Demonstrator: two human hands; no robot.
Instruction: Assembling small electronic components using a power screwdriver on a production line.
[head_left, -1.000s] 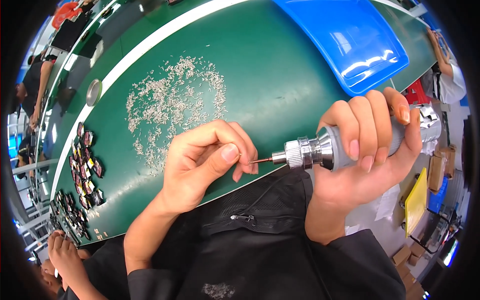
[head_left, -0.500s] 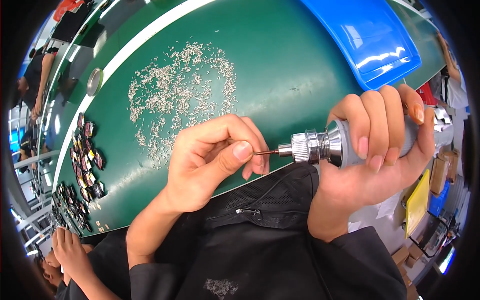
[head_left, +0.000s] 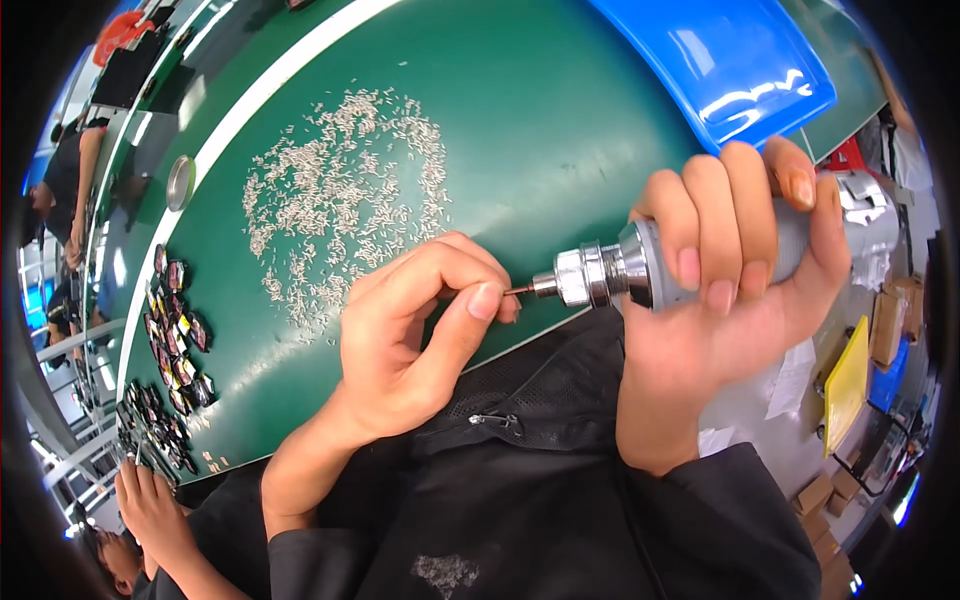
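Note:
My right hand [head_left: 735,260] wraps around a grey electric screwdriver [head_left: 645,265] with a ridged silver collar, held level above the table's near edge. A thin copper-coloured bit [head_left: 519,290] points left from it. Thumb and forefinger of my left hand [head_left: 415,330] pinch the bit's tip; whether a small piece sits between them is hidden. Beyond my left hand, many tiny silvery pieces [head_left: 330,195], like pins or screws, lie scattered on the green tabletop [head_left: 540,130].
A blue tray [head_left: 735,70] lies at the far right. Small dark parts [head_left: 175,340] are heaped on the left, near a round lid [head_left: 180,183]. Another person's hand [head_left: 150,505] works at the lower left. A yellow panel [head_left: 846,385] and cardboard boxes [head_left: 888,325] stand at right.
The screwdriver and my right hand have shifted left and slightly up. Less of the bit shows between the collar and my left fingers, which keep their pinch.

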